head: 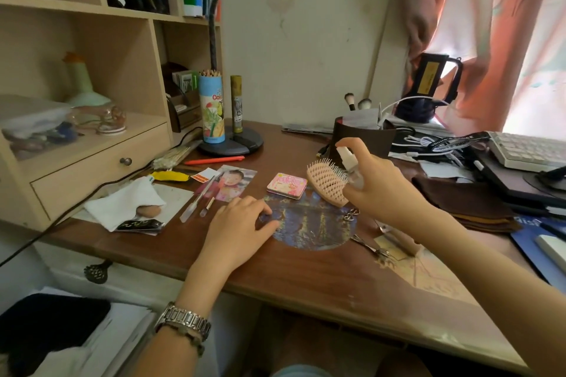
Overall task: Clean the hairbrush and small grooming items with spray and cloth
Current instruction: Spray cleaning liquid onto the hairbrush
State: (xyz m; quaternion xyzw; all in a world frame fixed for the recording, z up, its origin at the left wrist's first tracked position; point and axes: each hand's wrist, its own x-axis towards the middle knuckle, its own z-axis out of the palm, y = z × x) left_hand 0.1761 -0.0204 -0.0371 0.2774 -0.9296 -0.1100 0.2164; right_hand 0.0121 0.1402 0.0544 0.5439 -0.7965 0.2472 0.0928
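Note:
A pale pink hairbrush [326, 183] with white bristles lies on a round dark blue mat [312, 225] in the middle of the brown desk [306, 278]. My right hand [379, 184] grips a small clear spray bottle [350, 165], index finger on its white top, nozzle toward the brush. My left hand [242, 223] rests on the mat's left edge with its fingertips pressing down. A white cloth [128, 203] lies at the left beside a beige sponge [149, 211]. Small scissors [369, 246], two slim clear tools [196, 205] and a pink tin [287, 185] lie around the mat.
A wooden shelf unit with a drawer [98, 168] stands at the left. A lamp base [232, 144], a coloured-pencil tube [212, 109] and a dark brush holder [364, 136] line the back. A keyboard [526, 150], cables and dark cloth crowd the right. A photo [234, 182] lies near the tin.

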